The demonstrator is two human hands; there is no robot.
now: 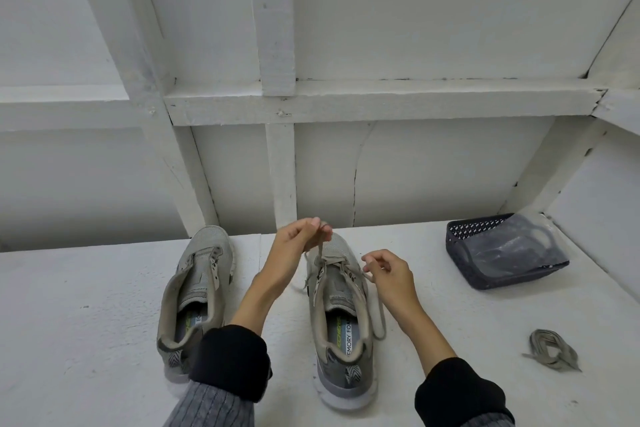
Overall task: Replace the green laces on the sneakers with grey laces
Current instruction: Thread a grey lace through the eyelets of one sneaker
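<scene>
- Now, from the head view, your left hand (298, 242) is raised over the toe end of the right-hand sneaker (341, 315), its fingertips pinched on the lace (320, 251) and drawing that strand up from the lowest eyelets.
- Your right hand (389, 276) sits just beside the sneaker's outer edge, fingers curled round the other run of the same lace, which loops down along the shoe towards the heel.
- The lace's long axis runs from the toe eyelets up to your left fingers, so the coming pull turns on that hand; it is the nearer one to the eyelets, I judge.
- The left-hand sneaker (195, 295) stands parallel, just beside your left forearm, with no lace in its eyelets.
- A bundled lace (552, 350) lies on the white table (86, 288), well apart to the right of your right arm; its colour against the threaded one is hard to tell.
- A dark mesh basket (464, 246) holding a clear pouch lies tipped at the far right.
</scene>
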